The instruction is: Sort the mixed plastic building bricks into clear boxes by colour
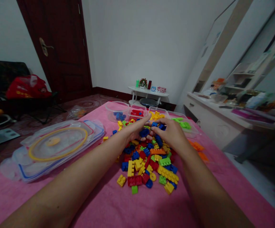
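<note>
A heap of mixed building bricks (141,155) in red, yellow, blue, green and orange lies on the pink cloth. Over its far part, my left hand (136,131) has its thumb raised and its fingers curled around a dark blue brick (144,132). Facing it from the right, my right hand (172,130) has thumb and fingers closed around a small blue brick (154,124). More blue pieces show beside the right fingers; whether they are held too is unclear. Both hands nearly meet, and the fingertips are partly hidden.
Beyond the heap stand clear containers: a round one with blue bricks (119,116), then ones with red bricks (137,112), yellow bricks (157,115) and green bricks (182,123). Orange bricks (196,146) lie at right. Stacked container lids (58,144) cover the left side of the pink cloth (99,202).
</note>
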Available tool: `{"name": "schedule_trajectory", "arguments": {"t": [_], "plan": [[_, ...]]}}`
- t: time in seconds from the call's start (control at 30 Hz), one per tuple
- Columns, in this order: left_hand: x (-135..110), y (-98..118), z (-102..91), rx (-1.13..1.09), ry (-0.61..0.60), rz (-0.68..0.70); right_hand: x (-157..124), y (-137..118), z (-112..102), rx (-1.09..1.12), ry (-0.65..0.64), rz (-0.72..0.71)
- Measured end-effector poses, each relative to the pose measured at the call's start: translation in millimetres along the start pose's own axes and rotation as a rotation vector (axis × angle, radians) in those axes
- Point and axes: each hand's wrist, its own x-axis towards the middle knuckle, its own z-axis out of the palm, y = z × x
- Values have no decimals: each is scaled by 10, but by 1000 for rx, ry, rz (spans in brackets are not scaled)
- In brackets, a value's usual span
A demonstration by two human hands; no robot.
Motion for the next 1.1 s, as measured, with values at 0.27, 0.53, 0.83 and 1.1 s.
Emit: {"name": "schedule_trajectory", "arguments": {"t": [0.27,0.53,0.83,1.1], "plan": [[49,40,-36,-413,-59,-9,8,-47,37,341,235,-101],[286,708,-584,-236,648,400,7,-20,-42,413,312,-52],[328,682,-1453,862,885,447,6,-9,-32,397,310,-71],[152,272,-1084,1761,660,345,8,-11,-15,398,304,-113]]}}
